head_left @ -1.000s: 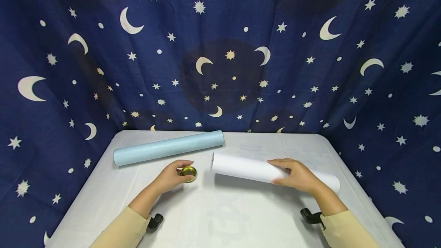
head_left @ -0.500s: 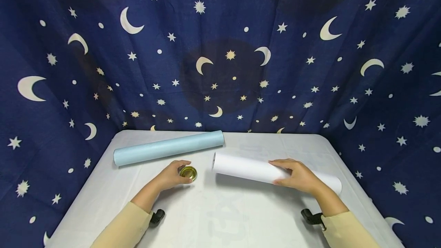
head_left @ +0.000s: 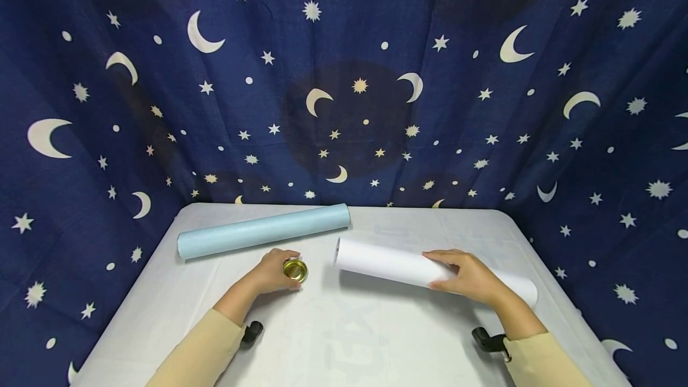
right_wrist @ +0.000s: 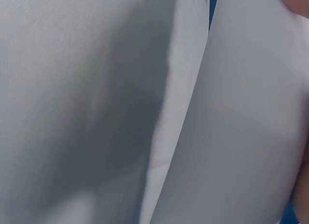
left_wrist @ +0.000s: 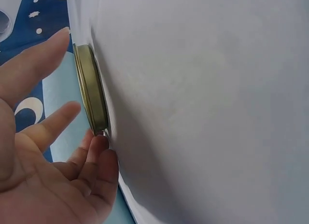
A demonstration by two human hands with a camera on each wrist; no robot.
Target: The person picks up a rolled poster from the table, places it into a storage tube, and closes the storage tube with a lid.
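Observation:
A round gold jar lid [head_left: 295,271] lies near the middle of the white table, hollow side up. My left hand [head_left: 274,270] is spread about it, thumb on the near side and fingers on the far side. In the left wrist view, a gap shows between the upper fingertip and the lid [left_wrist: 91,89], while the lower fingertips [left_wrist: 100,143] lie close to its edge; contact is unclear. My right hand [head_left: 464,275] grips a white paper roll [head_left: 387,261] from above. The roll's left end is raised over its shadow; its right part is partly behind the hand.
A light-blue roll [head_left: 263,233] lies slantwise at the back left of the table [head_left: 344,339]. Dark blue curtains [head_left: 355,136] with moons and stars stand behind and at both sides.
My left hand has shifted slightly right around the lid, and its thumb has come off the lid's near edge. The white roll and right hand have drifted slightly right.

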